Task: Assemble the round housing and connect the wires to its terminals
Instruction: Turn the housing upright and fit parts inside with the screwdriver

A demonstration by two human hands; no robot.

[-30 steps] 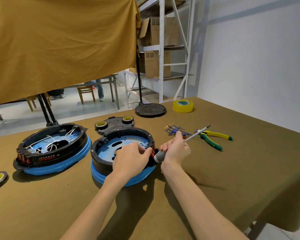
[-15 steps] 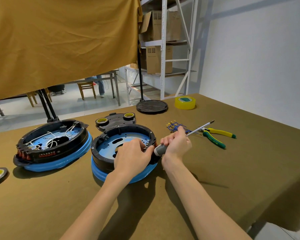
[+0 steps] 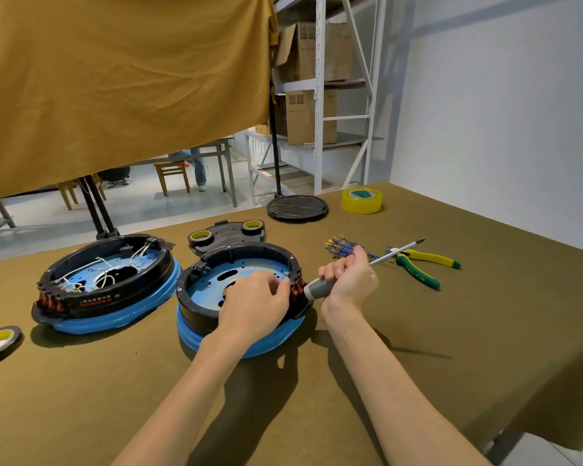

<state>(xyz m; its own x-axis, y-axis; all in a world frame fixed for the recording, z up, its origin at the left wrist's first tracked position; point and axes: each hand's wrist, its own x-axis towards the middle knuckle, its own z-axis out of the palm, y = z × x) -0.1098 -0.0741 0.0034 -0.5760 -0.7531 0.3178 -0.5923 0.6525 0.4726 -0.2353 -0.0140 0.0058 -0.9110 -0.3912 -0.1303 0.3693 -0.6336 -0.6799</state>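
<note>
My left hand (image 3: 254, 302) rests over the near right rim of the round housing (image 3: 239, 294), a black ring on a blue base that sits on the olive-brown table cover (image 3: 451, 331) straight in front of me. Its fingers are curled at the rim beside a row of red terminals (image 3: 297, 290); whether they pinch anything there I cannot tell. My right hand (image 3: 352, 279), just right of the housing, is wrapped around a screwdriver (image 3: 320, 287), grey handle end toward the housing and metal shaft pointing away to the right. Beyond that hand lies a bundle of blue wires (image 3: 342, 248) with yellow connectors, and beside them a pair of green and yellow pliers (image 3: 418, 269). To the left stands a second round housing (image 3: 108, 284) with white wires inside. A black cover plate (image 3: 228, 233) carrying two small tape rolls lies behind the housing I am working on. A roll of yellow tape (image 3: 361, 200) sits at the far edge.
</note>
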